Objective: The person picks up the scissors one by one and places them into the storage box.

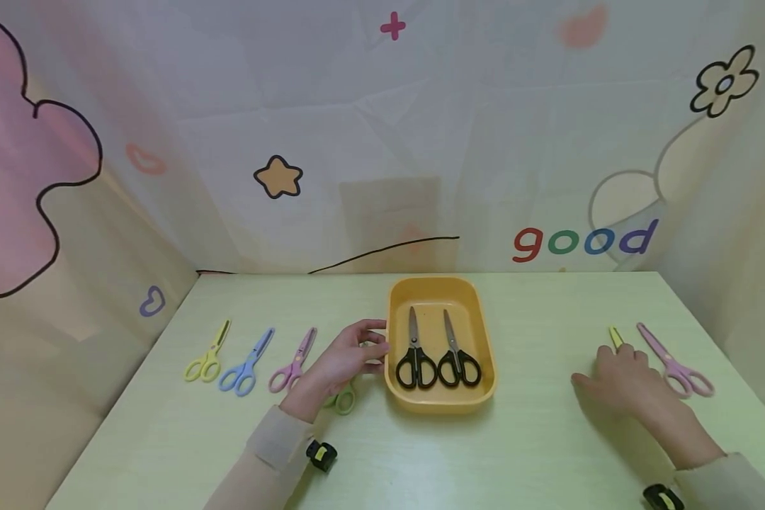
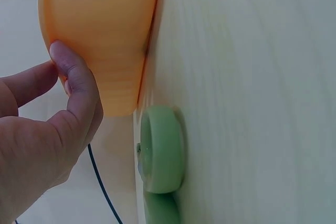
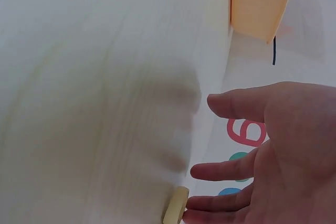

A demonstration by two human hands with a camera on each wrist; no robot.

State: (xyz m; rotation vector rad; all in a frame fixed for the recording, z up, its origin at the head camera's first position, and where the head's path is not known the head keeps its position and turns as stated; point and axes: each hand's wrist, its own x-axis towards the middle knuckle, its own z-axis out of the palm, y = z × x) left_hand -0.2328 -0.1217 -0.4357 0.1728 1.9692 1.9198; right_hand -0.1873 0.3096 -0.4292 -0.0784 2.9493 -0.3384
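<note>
Behind the table [image 1: 523,432] hangs a softly creased cloth [image 1: 331,106], printed with rounded shapes. Smooth and pale, the table shows faint wood-like grain. Near its middle sits a glossy orange-yellow tray [image 1: 443,409], rectangular with rounded corners. The left hand [image 1: 350,358] touches the tray's outer left wall, fingers relaxed and slightly bent. The right hand [image 1: 625,382] holds its thumb wide of its extended fingers, their tips at the mostly hidden yellow scissors [image 1: 616,336]; firm contact is hard to tell. Inside the tray lie two black-handled scissors [image 1: 414,347] with pointed metal blades. Purple scissors [image 1: 669,360] rest beside the right hand. Left of the tray lie slim blue scissors [image 1: 247,367], pink scissors [image 1: 295,365] and, partly hidden, green scissors [image 2: 165,150] with chunky, rounded loops.
</note>
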